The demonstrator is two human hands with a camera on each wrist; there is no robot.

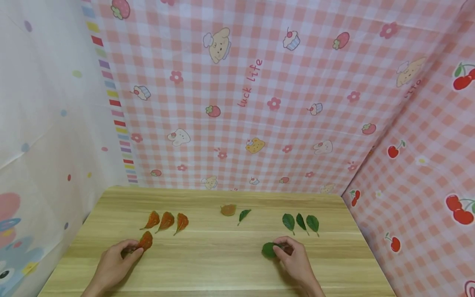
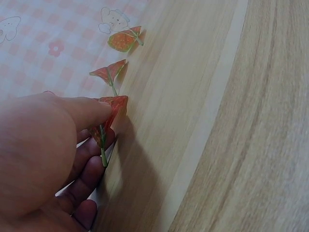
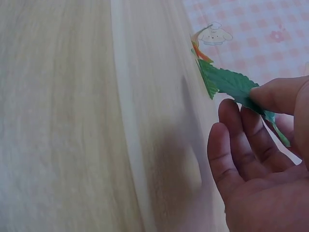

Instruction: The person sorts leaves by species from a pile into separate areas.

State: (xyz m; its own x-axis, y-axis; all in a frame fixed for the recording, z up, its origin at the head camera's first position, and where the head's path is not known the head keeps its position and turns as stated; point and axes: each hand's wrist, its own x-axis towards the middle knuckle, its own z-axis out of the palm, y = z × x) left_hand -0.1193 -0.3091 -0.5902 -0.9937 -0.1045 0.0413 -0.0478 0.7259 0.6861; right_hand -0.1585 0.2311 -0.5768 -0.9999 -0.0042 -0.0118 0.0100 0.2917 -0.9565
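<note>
My left hand point(image 1: 115, 262) pinches a red-orange leaf point(image 1: 146, 240) between thumb and fingers, low over the left part of the table. In the left wrist view this leaf point(image 2: 118, 107) has its green stem pointing back toward the palm. Just beyond lie three orange-red leaves point(image 1: 166, 221) in a row. On the right, thumb and fingers of my right hand point(image 1: 296, 262) pinch a toothed green leaf point(image 1: 269, 250); the right wrist view shows its stem end by the fingers. Three green leaves point(image 1: 288, 222) lie in a row beyond that hand.
Near the back middle of the wooden table point(image 1: 215, 264) lie an orange leaf point(image 1: 228, 210) and a narrow green leaf point(image 1: 244, 215), side by side. A pink checked cloth point(image 1: 237, 132) rises behind the table; patterned cloths also hang at the left and right.
</note>
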